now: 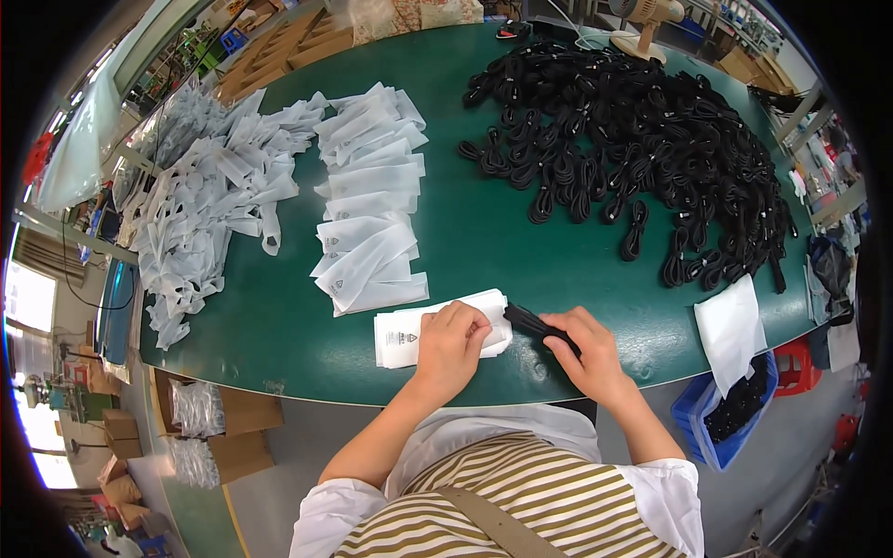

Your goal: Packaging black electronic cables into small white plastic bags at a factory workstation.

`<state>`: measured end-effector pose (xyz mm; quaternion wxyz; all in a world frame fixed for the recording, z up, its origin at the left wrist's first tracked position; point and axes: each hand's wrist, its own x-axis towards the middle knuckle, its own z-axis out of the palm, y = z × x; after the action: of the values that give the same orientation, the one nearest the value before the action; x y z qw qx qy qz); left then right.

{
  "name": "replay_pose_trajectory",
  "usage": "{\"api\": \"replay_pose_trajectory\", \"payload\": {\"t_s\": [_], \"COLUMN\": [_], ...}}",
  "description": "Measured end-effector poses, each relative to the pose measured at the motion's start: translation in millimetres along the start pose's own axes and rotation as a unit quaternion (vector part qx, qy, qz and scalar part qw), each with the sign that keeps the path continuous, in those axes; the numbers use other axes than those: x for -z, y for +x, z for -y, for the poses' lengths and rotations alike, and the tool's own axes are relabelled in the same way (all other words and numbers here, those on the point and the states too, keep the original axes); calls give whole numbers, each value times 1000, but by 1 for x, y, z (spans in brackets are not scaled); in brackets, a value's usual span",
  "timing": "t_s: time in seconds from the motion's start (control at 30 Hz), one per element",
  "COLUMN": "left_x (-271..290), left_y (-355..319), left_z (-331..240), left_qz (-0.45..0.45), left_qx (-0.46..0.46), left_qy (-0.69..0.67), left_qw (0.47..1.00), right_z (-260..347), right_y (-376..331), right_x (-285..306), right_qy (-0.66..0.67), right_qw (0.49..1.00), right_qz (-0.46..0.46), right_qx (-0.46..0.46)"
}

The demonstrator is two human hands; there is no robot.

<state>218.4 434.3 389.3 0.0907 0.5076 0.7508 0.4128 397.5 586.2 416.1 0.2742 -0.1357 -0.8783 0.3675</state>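
Right now the right hand (584,346) gripped the coiled cable (538,324), its long axis pointing at 10 o'clock into the white pouch (437,333) pinched by the left hand (450,339).

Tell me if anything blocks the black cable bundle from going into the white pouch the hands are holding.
Nothing visible does. The right hand holds the black cable bundle with its tip right at the mouth of the white pouch, which the left hand pins on the green table. No other item lies between them.
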Motion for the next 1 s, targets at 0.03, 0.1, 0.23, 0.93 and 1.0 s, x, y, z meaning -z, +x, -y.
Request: {"api": "replay_pose_trajectory", "payload": {"t_s": [0.03, 0.1, 0.23, 0.93, 1.0], "left_x": [1, 4, 9, 123, 133], "left_y": [0, 0, 3, 47, 62], "left_z": [0, 0, -3, 10, 22], "left_qz": [0, -2, 10, -245, -280], "left_qx": [0, 17, -63, 27, 41], "left_qy": [0, -52, -80, -494, -376], "left_qw": [1000, 998, 995, 834, 882], "right_z": [1, 2, -3, -45, -85], "right_y": [1, 1, 4, 105, 119], "right_x": [2, 6, 1, -28, -30], "right_qy": [0, -10, 107, -152, -236], "right_qw": [1000, 998, 984, 984, 966], "right_qz": [0, 48, 105, -90, -101], "right_qx": [0, 28, -96, 3, 23]}}
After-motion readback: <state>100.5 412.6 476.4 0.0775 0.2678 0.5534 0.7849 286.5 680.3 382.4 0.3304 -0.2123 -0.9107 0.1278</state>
